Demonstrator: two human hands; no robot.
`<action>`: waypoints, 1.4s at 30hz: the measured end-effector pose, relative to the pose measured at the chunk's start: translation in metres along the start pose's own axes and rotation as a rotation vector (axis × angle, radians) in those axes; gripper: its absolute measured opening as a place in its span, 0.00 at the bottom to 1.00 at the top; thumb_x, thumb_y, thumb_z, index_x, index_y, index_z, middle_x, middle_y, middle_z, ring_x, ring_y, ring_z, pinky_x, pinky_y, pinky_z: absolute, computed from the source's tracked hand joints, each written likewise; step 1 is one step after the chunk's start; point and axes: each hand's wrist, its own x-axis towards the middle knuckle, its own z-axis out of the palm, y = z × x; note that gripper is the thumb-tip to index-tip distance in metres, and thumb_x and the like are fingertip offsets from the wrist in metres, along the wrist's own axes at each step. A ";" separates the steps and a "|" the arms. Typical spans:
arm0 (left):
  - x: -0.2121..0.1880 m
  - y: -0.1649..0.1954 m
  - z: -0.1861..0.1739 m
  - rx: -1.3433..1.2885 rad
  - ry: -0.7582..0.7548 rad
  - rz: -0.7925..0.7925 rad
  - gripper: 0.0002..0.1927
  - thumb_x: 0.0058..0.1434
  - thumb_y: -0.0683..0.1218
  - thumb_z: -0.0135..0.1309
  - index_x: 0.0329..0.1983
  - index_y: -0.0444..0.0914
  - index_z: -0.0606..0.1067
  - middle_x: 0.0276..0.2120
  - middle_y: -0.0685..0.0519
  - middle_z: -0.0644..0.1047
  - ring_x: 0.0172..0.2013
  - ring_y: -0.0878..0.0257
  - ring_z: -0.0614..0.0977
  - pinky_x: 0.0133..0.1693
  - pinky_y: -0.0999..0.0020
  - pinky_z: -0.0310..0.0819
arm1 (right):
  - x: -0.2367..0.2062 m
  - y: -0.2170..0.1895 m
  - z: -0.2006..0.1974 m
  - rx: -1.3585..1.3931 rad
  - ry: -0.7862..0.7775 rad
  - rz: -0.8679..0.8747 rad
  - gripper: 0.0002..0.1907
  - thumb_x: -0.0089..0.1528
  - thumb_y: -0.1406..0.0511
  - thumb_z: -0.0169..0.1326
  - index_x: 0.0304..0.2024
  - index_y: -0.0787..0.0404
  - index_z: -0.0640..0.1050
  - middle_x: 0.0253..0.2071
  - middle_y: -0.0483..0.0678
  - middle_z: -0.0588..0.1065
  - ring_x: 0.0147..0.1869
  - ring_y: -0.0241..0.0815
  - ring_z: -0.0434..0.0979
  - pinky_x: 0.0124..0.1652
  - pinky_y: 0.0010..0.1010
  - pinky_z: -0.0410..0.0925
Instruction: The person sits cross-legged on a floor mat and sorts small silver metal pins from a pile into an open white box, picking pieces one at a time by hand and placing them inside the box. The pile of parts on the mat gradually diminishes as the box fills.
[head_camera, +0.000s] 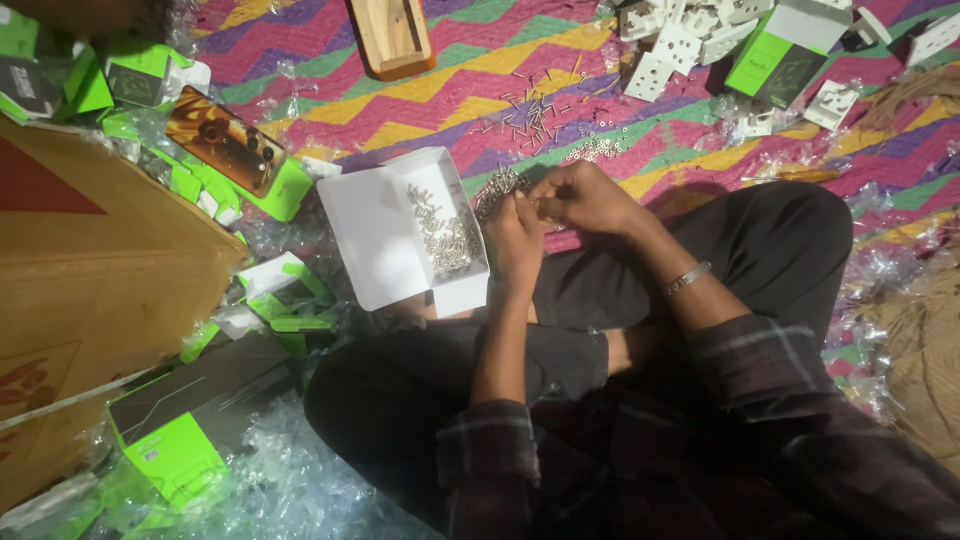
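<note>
A small cluster of metal screws (497, 186) sits pinched between both hands at the picture's centre. The left hand (515, 240) has its fingers clenched on the cluster; the right hand (585, 198), at two o'clock from it, grips the same pieces. At nine o'clock lies an open white box (385, 240) of screws; at twelve o'clock, loose screws (535, 115) scatter on the zigzag mat (450, 90).

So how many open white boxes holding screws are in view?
1: the white box lies open beside the left hand, screws inside. Others may be hidden under the green packaging.
</note>
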 end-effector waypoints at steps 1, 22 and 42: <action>0.001 0.000 0.000 0.006 -0.008 -0.013 0.13 0.71 0.44 0.47 0.33 0.32 0.76 0.29 0.37 0.79 0.31 0.40 0.83 0.33 0.49 0.74 | 0.000 0.000 0.000 0.002 0.007 -0.002 0.07 0.60 0.71 0.59 0.41 0.67 0.83 0.32 0.47 0.81 0.35 0.33 0.80 0.37 0.27 0.73; -0.002 -0.005 -0.001 -0.022 -0.070 -0.092 0.14 0.74 0.49 0.48 0.38 0.34 0.76 0.29 0.39 0.79 0.30 0.42 0.82 0.33 0.49 0.72 | 0.005 0.025 -0.014 -0.485 0.406 -0.048 0.09 0.55 0.67 0.65 0.37 0.64 0.84 0.33 0.56 0.82 0.36 0.48 0.82 0.40 0.37 0.73; -0.003 -0.001 0.000 0.007 -0.189 -0.069 0.15 0.71 0.49 0.49 0.35 0.38 0.82 0.32 0.49 0.84 0.31 0.50 0.86 0.35 0.56 0.78 | -0.003 0.011 -0.001 -0.446 0.004 -0.158 0.13 0.53 0.66 0.61 0.38 0.66 0.78 0.31 0.57 0.79 0.32 0.55 0.80 0.34 0.41 0.71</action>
